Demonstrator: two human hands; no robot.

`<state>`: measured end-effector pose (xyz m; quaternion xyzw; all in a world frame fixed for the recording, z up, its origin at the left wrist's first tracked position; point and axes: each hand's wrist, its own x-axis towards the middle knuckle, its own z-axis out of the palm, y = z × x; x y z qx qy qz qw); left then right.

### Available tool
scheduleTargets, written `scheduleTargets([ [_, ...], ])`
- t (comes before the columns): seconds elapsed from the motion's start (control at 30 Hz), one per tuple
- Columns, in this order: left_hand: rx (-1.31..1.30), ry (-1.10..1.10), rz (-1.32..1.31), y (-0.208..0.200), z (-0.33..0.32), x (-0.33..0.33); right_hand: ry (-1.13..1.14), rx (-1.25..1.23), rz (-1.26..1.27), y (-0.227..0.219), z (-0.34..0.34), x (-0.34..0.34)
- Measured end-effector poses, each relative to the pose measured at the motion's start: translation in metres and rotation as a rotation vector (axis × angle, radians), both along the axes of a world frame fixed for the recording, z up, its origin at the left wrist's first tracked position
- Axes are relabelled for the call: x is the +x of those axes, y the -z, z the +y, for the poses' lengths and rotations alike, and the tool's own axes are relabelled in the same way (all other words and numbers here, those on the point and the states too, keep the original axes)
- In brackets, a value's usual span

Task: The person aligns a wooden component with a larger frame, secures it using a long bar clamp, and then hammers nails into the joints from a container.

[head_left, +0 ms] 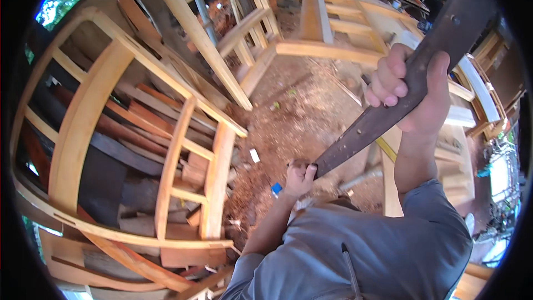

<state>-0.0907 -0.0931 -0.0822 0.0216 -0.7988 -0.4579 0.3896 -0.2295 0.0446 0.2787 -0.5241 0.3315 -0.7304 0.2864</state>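
A pretty big pale frame (pixel 80 133) can be seen around 9 o'clock, loose timber (pixel 139 119) showing through its gaps, plus a second frame (pixel 194 28) near 11. Just off centre toward 5, the low end of a dark board (pixel 351 140) is gripped by the left hand (pixel 300 179). It's angled up toward 2, where it's clasped by the right hand (pixel 426 106), fingers curled.

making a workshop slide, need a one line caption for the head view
Left hand and right hand grip a long dark plank near pale wooden frames.
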Motion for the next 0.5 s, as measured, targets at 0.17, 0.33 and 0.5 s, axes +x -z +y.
scheduleTargets([
  [0.17, 0.03, 0.014, 0.064, -0.031, -0.113, -0.071, 0.393, -0.076, -0.236, 0.032, -0.116, -0.073],
  [0.33, 0.3, 0.06, -0.077, -0.051, -0.214, -0.136, 0.793, 0.466, 0.4, 0.16, -0.147, -0.172],
  [0.5, 0.449, 0.098, 0.122, -0.054, -0.303, -0.208, 0.797, 0.807, 0.637, 0.237, -0.167, -0.208],
])
